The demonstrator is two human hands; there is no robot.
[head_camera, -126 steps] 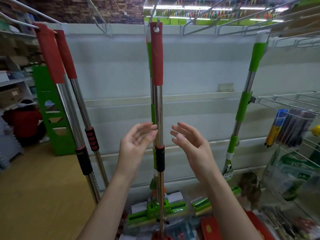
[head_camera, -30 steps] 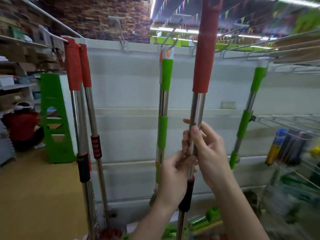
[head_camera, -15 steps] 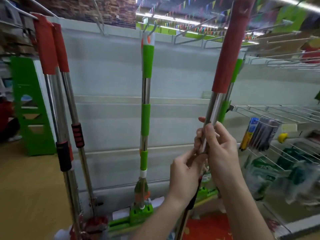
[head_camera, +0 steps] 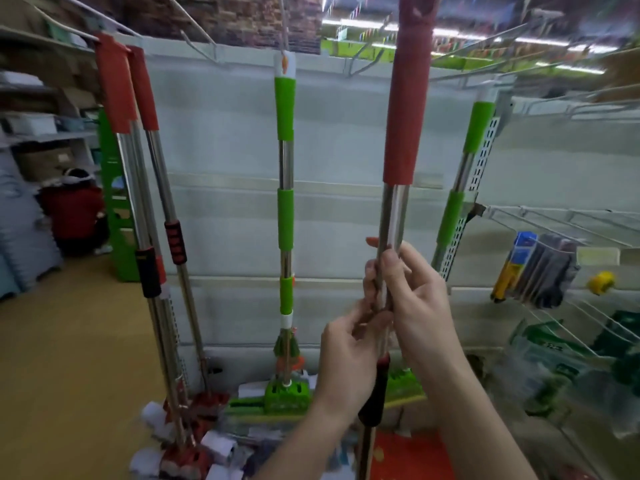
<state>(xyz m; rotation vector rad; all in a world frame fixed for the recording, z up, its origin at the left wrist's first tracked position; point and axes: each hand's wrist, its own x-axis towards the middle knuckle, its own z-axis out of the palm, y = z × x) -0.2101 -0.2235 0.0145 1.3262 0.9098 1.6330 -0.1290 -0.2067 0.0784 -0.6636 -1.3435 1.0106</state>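
As left hand (head_camera: 346, 362) and right hand (head_camera: 417, 299) grip the mop (head_camera: 405, 116), racks (head_camera: 595, 320) hold packets (head_camera: 550, 362).

Dim aisle, bright ceiling strip lights, blurred right edge, wide-angle edge bending.

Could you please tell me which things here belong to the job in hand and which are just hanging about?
In hand: red-handled mop, its steel pole gripped by the left hand and the right hand.
Not involved: centre green mop; right green mop; two red-handled mops at left; wire rack; packets below it.
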